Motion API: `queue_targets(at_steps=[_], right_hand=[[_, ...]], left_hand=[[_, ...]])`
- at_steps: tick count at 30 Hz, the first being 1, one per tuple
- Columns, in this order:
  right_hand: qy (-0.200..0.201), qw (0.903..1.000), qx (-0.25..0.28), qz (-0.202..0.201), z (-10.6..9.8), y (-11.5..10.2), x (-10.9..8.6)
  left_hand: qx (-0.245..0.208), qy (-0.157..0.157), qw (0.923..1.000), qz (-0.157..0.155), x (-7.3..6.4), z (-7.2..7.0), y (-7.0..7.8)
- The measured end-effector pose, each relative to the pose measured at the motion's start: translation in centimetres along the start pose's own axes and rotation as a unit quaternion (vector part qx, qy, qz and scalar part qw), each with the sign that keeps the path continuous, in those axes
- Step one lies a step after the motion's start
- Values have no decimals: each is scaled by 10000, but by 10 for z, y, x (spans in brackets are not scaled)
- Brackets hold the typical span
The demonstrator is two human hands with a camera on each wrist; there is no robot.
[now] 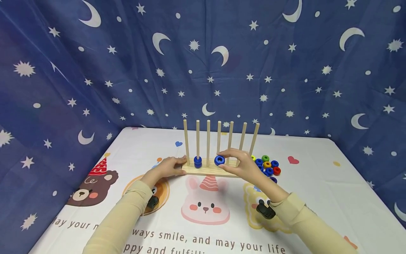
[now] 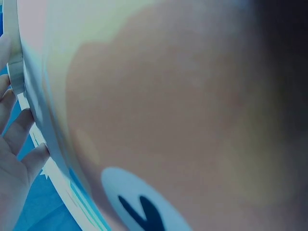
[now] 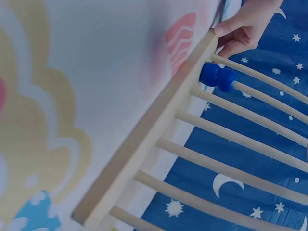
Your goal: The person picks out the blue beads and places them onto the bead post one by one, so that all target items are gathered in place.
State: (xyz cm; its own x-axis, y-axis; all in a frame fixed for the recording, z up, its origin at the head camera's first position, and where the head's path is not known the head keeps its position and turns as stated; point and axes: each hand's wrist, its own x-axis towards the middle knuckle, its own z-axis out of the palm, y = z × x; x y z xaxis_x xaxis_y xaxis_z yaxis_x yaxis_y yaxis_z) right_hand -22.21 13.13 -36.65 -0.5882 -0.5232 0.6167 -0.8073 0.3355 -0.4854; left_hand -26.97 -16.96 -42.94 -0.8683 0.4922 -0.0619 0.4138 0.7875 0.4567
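Observation:
A wooden peg rack [image 1: 203, 172] stands upright on the table, with several tall pegs in a row along its base. Two blue beads [image 1: 198, 162] are stacked low on the second peg from the left. My left hand [image 1: 168, 167] grips the left end of the base, thumb in front and fingers behind; the right wrist view shows this hold [image 3: 243, 29] at the far end. Between thumb and index finger, my right hand [image 1: 242, 164] pinches another blue bead [image 1: 217, 163], its hole facing the head camera. That bead overlaps the fourth peg, well below its top.
Right of the rack lies a loose group of beads: green [image 1: 265, 158], orange [image 1: 267, 164], red [image 1: 277, 171], yellow and several blue. A white tablecloth [image 1: 177, 211] with printed animals covers the table. Behind it hangs a blue curtain [image 1: 190, 91] with moons and stars.

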Motion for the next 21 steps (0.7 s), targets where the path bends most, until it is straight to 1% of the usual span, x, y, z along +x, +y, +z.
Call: queue_targets(at_steps=[7,12,21], right_hand=[[-50,9999,-20,-111,0,-6,15],[0,9997,41,-255,-6,-13,26],[-36,9996,-77,-256,-17,-20,43]], left_hand=[[-83,-38,9999,-83,0,-1,1],[-95,-51,9999,-107,1,-2,2],[-71,54,10000,-14,0,1,-2]])
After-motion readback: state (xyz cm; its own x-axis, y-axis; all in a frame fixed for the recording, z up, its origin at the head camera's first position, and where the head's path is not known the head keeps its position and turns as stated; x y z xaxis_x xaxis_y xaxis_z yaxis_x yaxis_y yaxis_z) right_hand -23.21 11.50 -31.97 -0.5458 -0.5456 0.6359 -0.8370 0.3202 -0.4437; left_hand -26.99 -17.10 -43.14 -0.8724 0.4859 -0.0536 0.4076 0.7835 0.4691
